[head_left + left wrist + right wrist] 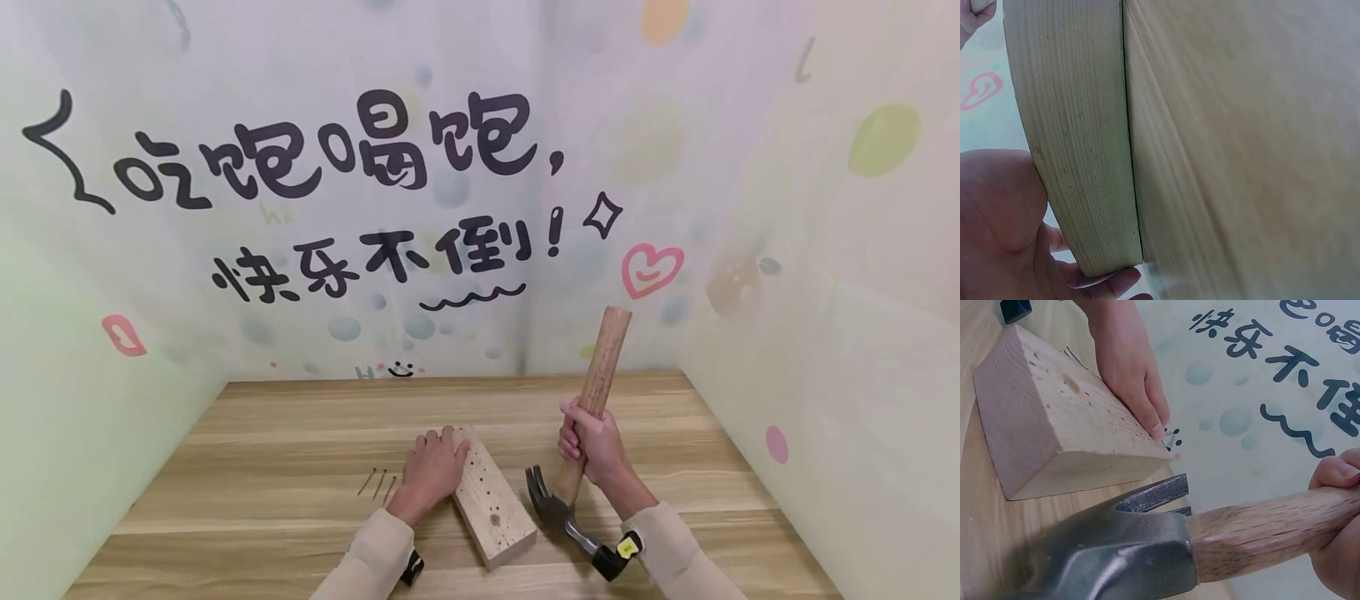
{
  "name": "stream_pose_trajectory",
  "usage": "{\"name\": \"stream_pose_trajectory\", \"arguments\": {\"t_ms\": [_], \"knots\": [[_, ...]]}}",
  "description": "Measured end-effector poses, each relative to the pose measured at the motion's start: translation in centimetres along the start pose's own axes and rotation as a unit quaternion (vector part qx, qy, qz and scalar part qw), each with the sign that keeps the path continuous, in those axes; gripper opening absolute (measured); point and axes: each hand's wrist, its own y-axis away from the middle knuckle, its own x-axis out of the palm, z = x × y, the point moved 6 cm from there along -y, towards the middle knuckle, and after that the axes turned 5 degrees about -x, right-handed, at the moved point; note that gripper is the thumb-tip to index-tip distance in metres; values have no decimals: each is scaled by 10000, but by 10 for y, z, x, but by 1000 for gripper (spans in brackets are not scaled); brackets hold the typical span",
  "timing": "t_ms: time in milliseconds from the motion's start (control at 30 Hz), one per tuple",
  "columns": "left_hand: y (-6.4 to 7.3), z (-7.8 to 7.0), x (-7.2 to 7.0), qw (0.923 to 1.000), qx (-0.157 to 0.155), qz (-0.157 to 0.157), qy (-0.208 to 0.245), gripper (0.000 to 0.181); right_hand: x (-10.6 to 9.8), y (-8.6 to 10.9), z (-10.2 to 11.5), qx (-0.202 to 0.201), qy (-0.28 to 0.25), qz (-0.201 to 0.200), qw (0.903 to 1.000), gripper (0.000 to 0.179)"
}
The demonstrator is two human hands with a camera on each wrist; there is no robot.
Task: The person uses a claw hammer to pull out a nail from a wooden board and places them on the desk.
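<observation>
A pale wooden block [491, 508] lies on the table, its top dotted with small dark holes and a knot. My left hand [435, 467] holds its far left end, thumb on top; in the left wrist view the fingers [1113, 284] curl round the block's end [1079, 144]. To the right, my right hand [596, 442] grips the wooden handle of a claw hammer [606, 358]. The handle points up and the dark metal head hangs low beside the block, claw toward it, as the hammer's head [1129, 556] shows up close in the right wrist view.
Three nails [381, 485] lie on the wood-grain table [285, 442] left of my left hand. White printed walls [480, 333] stand at the back and on both sides. Dark wrist straps [412, 568] sit on both sleeves.
</observation>
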Motion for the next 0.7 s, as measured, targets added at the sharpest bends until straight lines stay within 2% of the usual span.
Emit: {"name": "stream_pose_trajectory", "arguments": {"t_ms": [333, 700], "knots": [[1, 2, 1, 9999, -37, 93, -39, 52, -6, 3, -10, 134, -119, -170, 9997, 31], [0, 0, 0, 10000, 6, 26, -43, 50, -19, -2, -15, 304, -309, -296, 9986, 33]]}}
